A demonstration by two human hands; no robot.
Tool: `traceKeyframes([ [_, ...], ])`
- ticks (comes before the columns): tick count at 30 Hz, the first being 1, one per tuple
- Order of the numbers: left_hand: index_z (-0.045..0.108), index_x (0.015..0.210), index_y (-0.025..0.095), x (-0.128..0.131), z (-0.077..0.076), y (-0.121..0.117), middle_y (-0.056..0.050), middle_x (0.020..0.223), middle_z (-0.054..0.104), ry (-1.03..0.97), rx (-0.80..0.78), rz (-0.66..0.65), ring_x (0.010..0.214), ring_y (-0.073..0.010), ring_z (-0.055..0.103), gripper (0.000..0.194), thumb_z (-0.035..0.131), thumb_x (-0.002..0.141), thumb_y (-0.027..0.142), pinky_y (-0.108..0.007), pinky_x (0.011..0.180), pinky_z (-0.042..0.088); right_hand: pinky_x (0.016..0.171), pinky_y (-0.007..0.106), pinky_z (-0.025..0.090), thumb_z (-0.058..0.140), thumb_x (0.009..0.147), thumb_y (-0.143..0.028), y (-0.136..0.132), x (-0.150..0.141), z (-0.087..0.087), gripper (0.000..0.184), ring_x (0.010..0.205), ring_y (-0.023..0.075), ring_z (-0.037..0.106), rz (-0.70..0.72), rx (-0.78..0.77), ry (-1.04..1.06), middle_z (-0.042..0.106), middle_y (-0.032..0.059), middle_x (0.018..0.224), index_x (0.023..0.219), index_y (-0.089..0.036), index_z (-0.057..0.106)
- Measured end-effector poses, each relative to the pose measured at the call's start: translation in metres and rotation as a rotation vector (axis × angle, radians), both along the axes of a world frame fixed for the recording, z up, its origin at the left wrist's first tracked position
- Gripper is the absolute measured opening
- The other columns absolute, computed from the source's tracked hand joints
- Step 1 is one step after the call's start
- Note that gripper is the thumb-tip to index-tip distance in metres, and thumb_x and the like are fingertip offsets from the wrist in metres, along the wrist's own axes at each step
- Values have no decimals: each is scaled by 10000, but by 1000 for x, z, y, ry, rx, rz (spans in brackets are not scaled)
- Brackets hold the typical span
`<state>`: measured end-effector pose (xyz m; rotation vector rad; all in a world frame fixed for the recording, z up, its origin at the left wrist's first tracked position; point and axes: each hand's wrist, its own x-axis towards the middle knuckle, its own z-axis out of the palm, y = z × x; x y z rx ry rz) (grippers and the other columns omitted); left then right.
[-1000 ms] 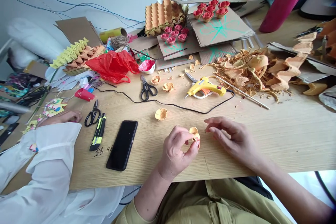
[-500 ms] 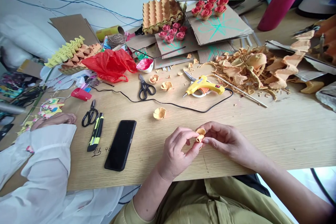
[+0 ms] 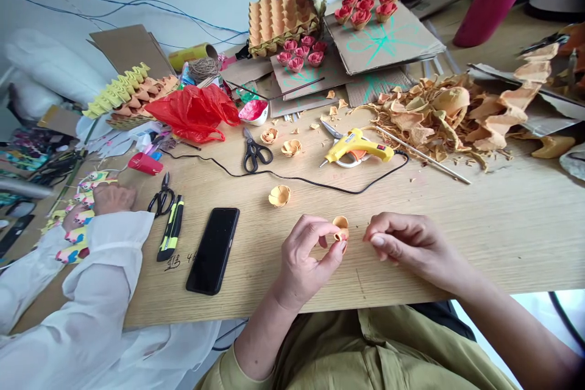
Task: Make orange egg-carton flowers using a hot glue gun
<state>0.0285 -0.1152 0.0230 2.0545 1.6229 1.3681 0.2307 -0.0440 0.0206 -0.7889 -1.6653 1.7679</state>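
Note:
My left hand (image 3: 311, 253) pinches a small orange paper-pulp flower (image 3: 340, 224) between thumb and fingers, just above the table's front part. The flower has a rounded cup petal and a small rolled centre. To its right, apart from it, is my right hand (image 3: 406, 247), thumb and fingertips pressed together; whatever they may hold is hidden or too small to make out. Beyond my hands lie a loose orange flower cup (image 3: 280, 195), two more flowers (image 3: 291, 147) (image 3: 269, 136), and a yellow hot glue gun (image 3: 356, 146).
Black scissors (image 3: 256, 152), a phone (image 3: 212, 250) and a utility knife (image 3: 170, 228) lie leftward. A glue-gun cord (image 3: 292, 180) crosses the table. Pulp scraps (image 3: 425, 113) and a stick (image 3: 425, 155) are at right. Red flowers (image 3: 361, 15) stand on cardboard. A co-worker's sleeve (image 3: 109, 250) is at left.
My right hand has let go of the flower and moved right. The left hand keeps the flower, slightly further left. The co-worker's hands at left have shifted.

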Motion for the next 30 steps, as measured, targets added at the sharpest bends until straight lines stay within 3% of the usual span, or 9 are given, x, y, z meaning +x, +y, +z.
traceKeyframes([
  [7, 647, 906, 210, 1, -1, 2, 4, 839, 649, -20, 2, 18, 645, -93, 540, 201, 671, 833, 24, -228, 657, 529, 532, 269, 338, 637, 976, -418, 6, 10, -10, 247, 532, 114, 366, -348, -78, 323, 437, -52, 576, 809, -239, 674],
  [9, 644, 892, 210, 1, -1, 2, 5, 829, 644, -22, -10, 24, 637, -93, 542, 180, 676, 838, 41, -232, 649, 527, 529, 276, 336, 589, 999, -432, 6, 8, -10, 324, 514, 113, 339, -405, -60, 308, 410, -51, 563, 749, -233, 645],
  [11, 642, 898, 211, 1, -1, 2, 2, 836, 649, -33, -25, 31, 630, -93, 547, 163, 677, 848, 59, -236, 641, 528, 527, 274, 375, 625, 973, -454, 5, 4, -9, 295, 538, 122, 415, -438, -4, 179, 504, -28, 616, 780, -233, 659],
  [13, 638, 914, 211, 2, -1, 1, -4, 858, 660, -49, -40, 29, 625, -90, 549, 152, 683, 858, 77, -233, 631, 528, 576, 276, 465, 689, 926, -453, 2, -3, -8, 217, 641, 150, 550, -396, 47, 46, 649, 16, 780, 963, -240, 696],
  [15, 636, 926, 210, 2, -1, 1, -9, 876, 668, -59, -53, 17, 628, -89, 552, 143, 691, 866, 92, -233, 638, 534, 683, 304, 551, 696, 919, -441, 0, -8, -8, 324, 772, 181, 647, -271, 61, -14, 725, 59, 988, 1174, -244, 669],
  [17, 641, 935, 210, 2, -2, 1, -11, 882, 668, -63, -62, 1, 636, -90, 556, 136, 696, 873, 102, -239, 658, 544, 778, 330, 585, 657, 948, -427, -1, -12, -8, 354, 850, 194, 695, -136, 40, -26, 747, 73, 1080, 1250, -242, 647],
  [21, 654, 960, 209, 3, -3, 0, -14, 884, 667, -65, -74, -34, 650, -95, 557, 130, 702, 881, 117, -247, 680, 557, 813, 316, 594, 645, 959, -418, -1, -14, -6, 248, 849, 180, 719, 17, -34, 10, 766, 55, 993, 1082, -211, 705],
  [30, 676, 955, 206, 2, -2, -1, -25, 897, 652, -39, -58, -113, 681, -101, 583, 116, 700, 884, 117, -231, 669, 561, 804, 299, 583, 686, 943, -382, 2, -14, -7, 193, 818, 159, 712, 61, -81, 72, 749, 33, 911, 992, -196, 706],
])
